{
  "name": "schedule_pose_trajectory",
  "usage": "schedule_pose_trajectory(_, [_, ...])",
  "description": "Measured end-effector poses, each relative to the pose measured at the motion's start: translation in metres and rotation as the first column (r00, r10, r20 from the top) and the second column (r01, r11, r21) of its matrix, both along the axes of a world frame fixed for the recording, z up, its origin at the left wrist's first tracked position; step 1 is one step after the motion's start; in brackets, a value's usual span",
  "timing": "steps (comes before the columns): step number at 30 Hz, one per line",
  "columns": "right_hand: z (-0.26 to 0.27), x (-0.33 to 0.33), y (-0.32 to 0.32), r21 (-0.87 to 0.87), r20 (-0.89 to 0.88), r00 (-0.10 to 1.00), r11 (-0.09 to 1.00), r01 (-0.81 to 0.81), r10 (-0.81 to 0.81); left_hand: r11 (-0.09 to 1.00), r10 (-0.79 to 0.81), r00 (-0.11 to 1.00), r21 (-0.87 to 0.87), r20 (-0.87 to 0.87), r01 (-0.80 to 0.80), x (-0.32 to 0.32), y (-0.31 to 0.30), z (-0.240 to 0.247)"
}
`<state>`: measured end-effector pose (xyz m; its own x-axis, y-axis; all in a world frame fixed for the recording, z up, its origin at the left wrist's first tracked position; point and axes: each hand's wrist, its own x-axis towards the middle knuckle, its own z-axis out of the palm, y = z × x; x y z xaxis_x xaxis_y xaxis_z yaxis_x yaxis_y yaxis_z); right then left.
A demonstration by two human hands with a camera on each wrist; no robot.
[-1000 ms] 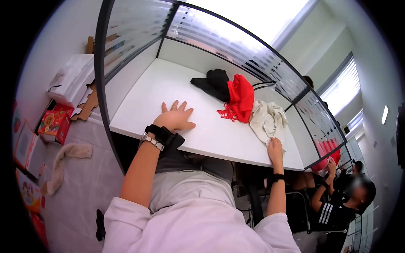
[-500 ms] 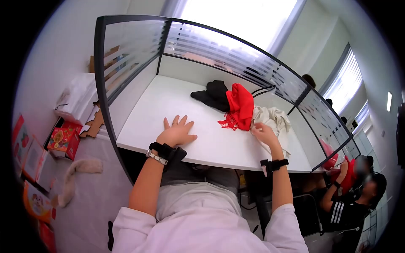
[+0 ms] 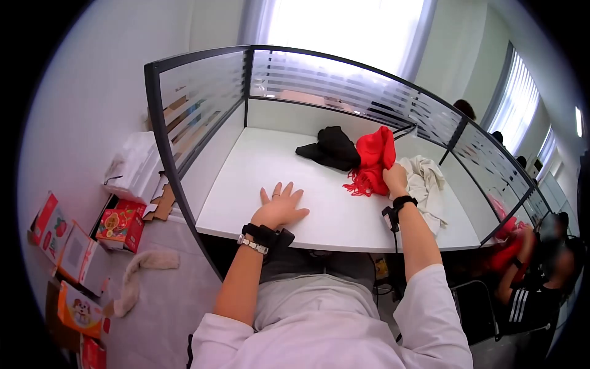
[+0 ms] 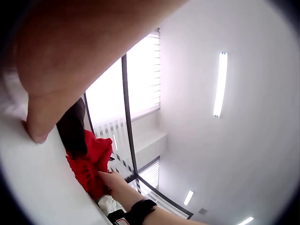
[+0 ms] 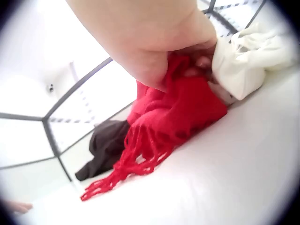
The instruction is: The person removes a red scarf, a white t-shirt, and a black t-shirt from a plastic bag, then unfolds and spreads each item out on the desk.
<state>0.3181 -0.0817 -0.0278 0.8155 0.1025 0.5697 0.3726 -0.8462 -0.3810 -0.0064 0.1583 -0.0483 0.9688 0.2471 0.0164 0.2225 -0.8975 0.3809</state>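
Observation:
My right hand [image 3: 396,179] pinches the near edge of a red fringed scarf [image 3: 372,154]; in the right wrist view the red cloth [image 5: 183,103] bunches between thumb and curled fingers. Its fringe [image 5: 140,154] trails on the white desk [image 3: 258,160]. To the left of the scarf lies a crumpled black cloth [image 3: 332,147], touching it. A cream cloth [image 3: 427,184] is heaped just right of the right hand. My left hand [image 3: 281,208] rests palm down near the desk's front edge, fingers spread, with a ring on one finger.
Frosted partitions with dark frames [image 3: 344,60] enclose the desk's back and sides. On the floor at left are a red carton [image 3: 120,227], other boxes, a white foam box [image 3: 134,166] and a beige strip of cloth [image 3: 132,283]. Another person [image 3: 522,295] sits at right.
My right hand has moved from the cream cloth's near end up and left to the red scarf and has taken hold of it. The left hand stays flat on the desk. The head view has shifted.

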Motion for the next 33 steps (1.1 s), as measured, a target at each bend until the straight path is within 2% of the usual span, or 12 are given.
schedule_pose_trajectory(2, [0.001, 0.013, -0.02, 0.118, -0.029, 0.97, 0.965, -0.236, 0.241, 1.0, 0.01, 1.0, 0.005, 0.0, -0.01, 0.003, 0.0, -0.002])
schedule_pose_trajectory(6, [0.009, 0.018, -0.038, 0.28, 0.007, 0.883, 0.847, -0.452, 0.469, 1.0, 0.008, 1.0, 0.008, -0.011, -0.008, 0.001, 0.0, 0.001])
schedule_pose_trajectory(12, [0.054, -0.034, -0.046, 0.291, -0.044, 0.726, 0.704, -0.648, 0.686, 1.0, 0.006, 1.0, 0.006, -0.016, -0.005, 0.0, 0.0, 0.004])
schedule_pose_trajectory(14, [0.058, -0.056, -0.051, 0.235, -0.302, 0.562, 0.632, -0.738, 0.77, 1.0, 0.007, 1.0, 0.016, 0.012, -0.007, 0.001, 0.0, -0.001])
schedule_pose_trajectory(16, [0.055, -0.079, -0.05, 0.168, -0.418, 0.559, 0.666, -0.727, 0.716, 1.0, 0.01, 1.0, 0.012, 0.009, -0.01, 0.002, 0.001, -0.002])
schedule_pose_trajectory(18, [0.05, -0.092, -0.049, -0.22, -0.472, 0.567, 0.533, -0.817, 0.674, 1.0, 0.006, 1.0, 0.022, -0.007, -0.006, 0.004, 0.002, -0.002])
schedule_pose_trajectory(21, [0.051, -0.095, -0.037, 0.143, -0.435, 0.666, 0.777, -0.613, 0.606, 1.0, 0.008, 1.0, 0.015, -0.006, -0.008, 0.003, 0.001, -0.002])
schedule_pose_trajectory(23, [0.046, -0.083, -0.027, 0.263, -0.39, 0.712, 0.812, -0.521, 0.584, 1.0, 0.005, 1.0, 0.013, 0.001, -0.005, 0.002, 0.001, -0.002])
schedule_pose_trajectory(25, [0.035, -0.077, -0.013, -0.009, 0.189, 0.863, 0.88, -0.475, 0.468, 1.0, -0.001, 1.0, 0.014, 0.001, 0.001, 0.001, 0.002, 0.0])
schedule_pose_trajectory(28, [0.019, -0.08, 0.01, -0.278, 0.15, 0.882, 0.875, -0.396, 0.446, 1.0, 0.014, 0.999, 0.017, -0.051, -0.013, 0.001, 0.0, 0.003])
schedule_pose_trajectory(32, [0.018, -0.095, 0.035, -0.391, 0.254, 0.871, 0.869, -0.304, 0.42, 1.0, 0.017, 0.998, 0.022, -0.065, -0.016, 0.001, -0.001, 0.005])
schedule_pose_trajectory(33, [0.022, -0.091, 0.039, -0.411, 0.123, 0.914, 0.858, -0.309, 0.387, 1.0, 0.019, 0.998, 0.023, -0.066, -0.017, 0.001, -0.001, 0.006])
